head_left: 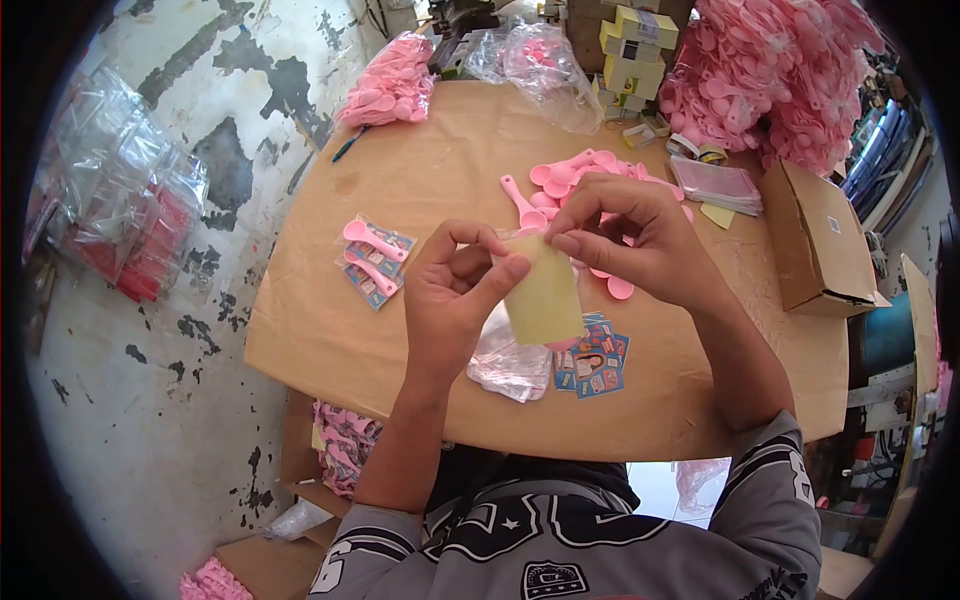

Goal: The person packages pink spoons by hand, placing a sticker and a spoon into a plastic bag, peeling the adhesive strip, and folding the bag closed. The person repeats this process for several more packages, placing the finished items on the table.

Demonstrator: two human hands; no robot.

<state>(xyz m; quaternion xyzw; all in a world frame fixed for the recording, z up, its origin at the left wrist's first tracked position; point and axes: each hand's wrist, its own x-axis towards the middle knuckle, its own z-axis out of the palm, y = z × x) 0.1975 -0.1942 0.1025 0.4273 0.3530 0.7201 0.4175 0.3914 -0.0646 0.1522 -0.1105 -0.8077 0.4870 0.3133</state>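
Note:
My left hand (462,285) and my right hand (630,235) pinch the upper corners of a small clear plastic bag with a pale yellow card (545,300) in it, held above the table. Behind my hands lies a heap of pink measuring spoons (565,175), partly hidden by my right hand. Below the bag are a stack of empty clear bags (510,365) and several printed blue cards (597,370), fanned out. To the left, two pink spoons (375,240) rest in clear bags with printed cards.
A full bag of pink spoons (390,85) and a dark pen (350,143) are at the table's far left. A large pink pile (760,80), yellow boxes (635,60) and an open cardboard box (825,240) stand at the back and right. Plastic packs (120,185) sit at left.

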